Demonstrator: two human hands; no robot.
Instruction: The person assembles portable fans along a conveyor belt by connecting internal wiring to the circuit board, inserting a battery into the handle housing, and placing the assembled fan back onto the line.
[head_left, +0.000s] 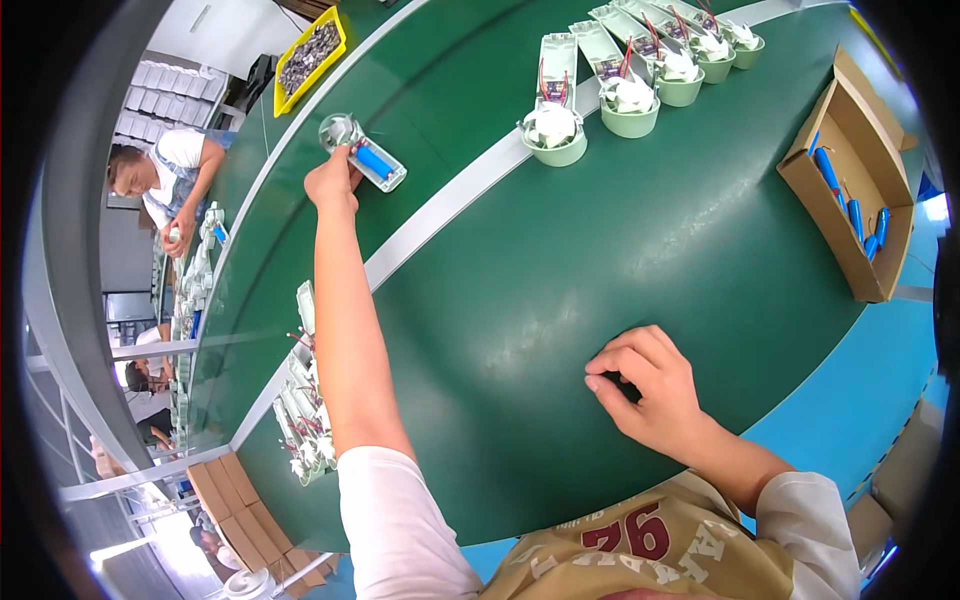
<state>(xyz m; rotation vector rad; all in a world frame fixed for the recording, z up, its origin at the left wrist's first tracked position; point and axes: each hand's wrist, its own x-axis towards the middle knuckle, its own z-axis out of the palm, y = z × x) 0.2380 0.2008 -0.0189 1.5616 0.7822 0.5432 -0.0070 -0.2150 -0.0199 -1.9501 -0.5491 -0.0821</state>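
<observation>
One held unit point(376, 165) and five upper units point(679, 92) show.

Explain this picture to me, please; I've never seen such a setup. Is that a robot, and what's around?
No robot: these are a person's two bare hands. A camera worn on the head looks down at them; its wide lens bends straight edges. The left hand reaches out, holding a pale unit with a blue cylinder in it. The right hand is loosely curled; nothing shows in it. On the green table, a row of pale green units with red wires stands at the far side, and similar units lie beside the left forearm. At right, an open cardboard box holds blue cylinders.
</observation>
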